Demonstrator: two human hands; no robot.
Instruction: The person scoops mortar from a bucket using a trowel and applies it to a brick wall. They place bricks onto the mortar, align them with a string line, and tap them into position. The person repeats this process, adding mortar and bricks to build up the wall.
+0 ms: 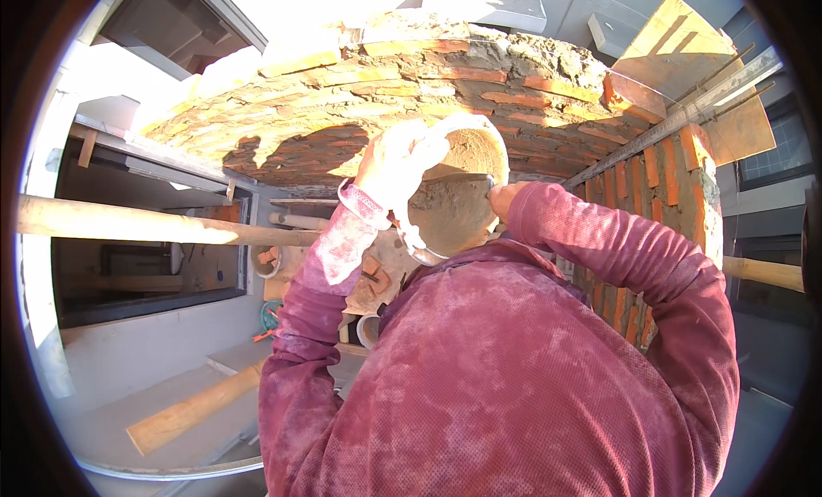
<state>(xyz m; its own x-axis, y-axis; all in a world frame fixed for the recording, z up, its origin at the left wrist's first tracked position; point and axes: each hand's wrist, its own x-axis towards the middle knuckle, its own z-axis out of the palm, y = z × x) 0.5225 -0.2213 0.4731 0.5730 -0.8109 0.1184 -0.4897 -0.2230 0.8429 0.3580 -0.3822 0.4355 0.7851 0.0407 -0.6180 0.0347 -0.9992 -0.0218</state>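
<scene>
A pale bucket [498, 142] of grey-brown wet mortar [449, 214] is tilted in front of my chest, its mouth facing me. My left hand [398, 159], washed out by bright sun, is closed on the bucket's left rim. At the opposite rim my right hand [507, 199] is closed around the handle of a trowel [469, 178]. The trowel's blade reaches into the bucket, at the mortar; how deep it goes I cannot make out. Just beyond the bucket runs a brick wall [411, 82], with rough mortar along its top course.
A second brick wall [638, 184] stands at right, with a long metal straightedge [676, 120] along it and plywood [685, 52] behind. A wooden pole [154, 223] crosses at left before a window opening [154, 266]. Below lie broken bricks [374, 274], a small bucket [368, 330] and a plank [197, 407].
</scene>
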